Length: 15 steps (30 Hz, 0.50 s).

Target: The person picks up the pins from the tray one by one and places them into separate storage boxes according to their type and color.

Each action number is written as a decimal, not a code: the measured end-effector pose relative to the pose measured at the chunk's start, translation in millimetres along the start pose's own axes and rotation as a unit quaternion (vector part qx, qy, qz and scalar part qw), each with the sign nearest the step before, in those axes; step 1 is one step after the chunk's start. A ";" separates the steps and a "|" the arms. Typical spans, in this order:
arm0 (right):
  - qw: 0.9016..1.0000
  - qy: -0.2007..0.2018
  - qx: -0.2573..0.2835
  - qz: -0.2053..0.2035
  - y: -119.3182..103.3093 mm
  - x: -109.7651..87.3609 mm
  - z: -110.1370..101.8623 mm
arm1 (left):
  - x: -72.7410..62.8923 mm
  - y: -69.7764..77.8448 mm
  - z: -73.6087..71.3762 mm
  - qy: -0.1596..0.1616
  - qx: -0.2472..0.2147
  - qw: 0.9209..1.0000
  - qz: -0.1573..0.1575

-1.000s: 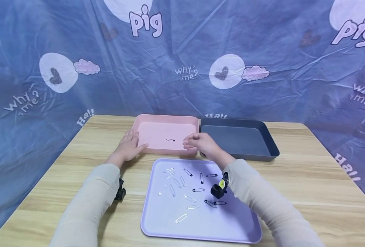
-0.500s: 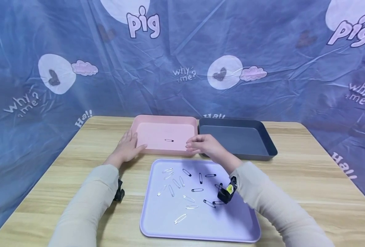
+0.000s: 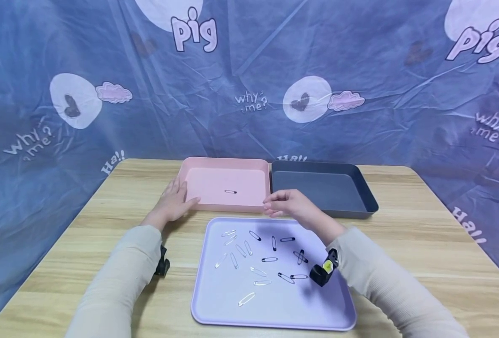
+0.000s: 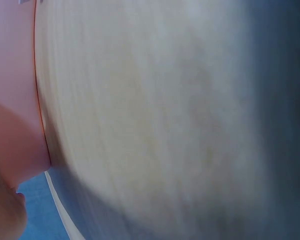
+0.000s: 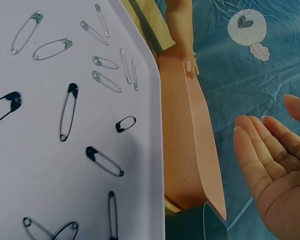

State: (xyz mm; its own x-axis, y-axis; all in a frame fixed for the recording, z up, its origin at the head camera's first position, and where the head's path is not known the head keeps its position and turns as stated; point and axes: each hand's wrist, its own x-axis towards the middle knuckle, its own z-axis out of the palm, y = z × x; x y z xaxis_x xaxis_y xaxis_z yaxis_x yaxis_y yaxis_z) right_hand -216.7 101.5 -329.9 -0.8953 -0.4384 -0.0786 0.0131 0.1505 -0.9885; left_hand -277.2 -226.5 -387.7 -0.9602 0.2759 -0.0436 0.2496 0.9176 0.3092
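Note:
My left hand rests at the left front corner of a pink tray, fingers straight and thumb over the near rim. One black safety pin lies inside that tray. Between the pink tray's right front corner and a lavender tray hovers my right hand. In the right wrist view its fingers are loosely bent, the thumb stands apart and nothing is held. Several black safety pins and several silver safety pins lie spread over the lavender tray, black ones mostly right, silver ones mostly left.
A dark blue-grey tray stands right of the pink one, side by side at the back of the wooden table. Behind the table hangs a blue printed cloth. A small black camera sits on the right wrist, over the lavender tray.
My right hand has drawn back from over the pink tray, rightward and toward me. Its wrist has uncovered two crossed black pins on the lavender tray. My left hand stays put.

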 end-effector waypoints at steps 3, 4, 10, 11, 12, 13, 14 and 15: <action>1.000 -0.002 0.006 0.003 2.2 -4.2 -2.6 | 0.0 -1.1 0.4 0.000 -0.001 1.000 -0.002; 1.000 -0.002 0.005 0.005 2.8 -5.4 -3.3 | 0.2 -1.3 0.5 0.000 -0.001 1.000 -0.002; 1.000 -0.003 -0.012 0.007 5.5 -11.3 -7.3 | 1.4 -1.3 0.3 0.002 -0.004 1.000 0.000; 1.000 -0.004 -0.013 0.007 6.0 -12.3 -8.0 | 1.5 -1.2 0.4 0.002 -0.004 1.000 0.000; 1.000 -0.005 -0.014 0.007 6.5 -13.3 -8.7 | 1.3 -1.0 0.3 0.001 -0.003 1.000 -0.001; 1.000 -0.006 -0.014 0.007 6.9 -14.5 -9.4 | 1.2 -1.0 0.2 0.000 -0.003 1.000 -0.001; 1.000 -0.007 -0.016 0.008 7.4 -15.6 -10.0 | 1.1 -1.2 0.3 -0.001 -0.003 1.000 -0.002; 1.000 -0.007 -0.017 0.010 7.9 -16.8 -10.7 | 0.8 -1.1 0.2 -0.001 -0.004 1.000 -0.002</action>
State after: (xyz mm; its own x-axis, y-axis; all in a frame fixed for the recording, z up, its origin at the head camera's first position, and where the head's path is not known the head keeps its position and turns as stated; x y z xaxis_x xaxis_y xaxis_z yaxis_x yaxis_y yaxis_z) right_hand -206.3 119.6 -335.1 -0.8891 -0.4467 -0.1002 0.0153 0.1898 -0.9817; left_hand -278.3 -227.2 -388.3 -0.9608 0.2732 -0.0476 0.2449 0.9163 0.3168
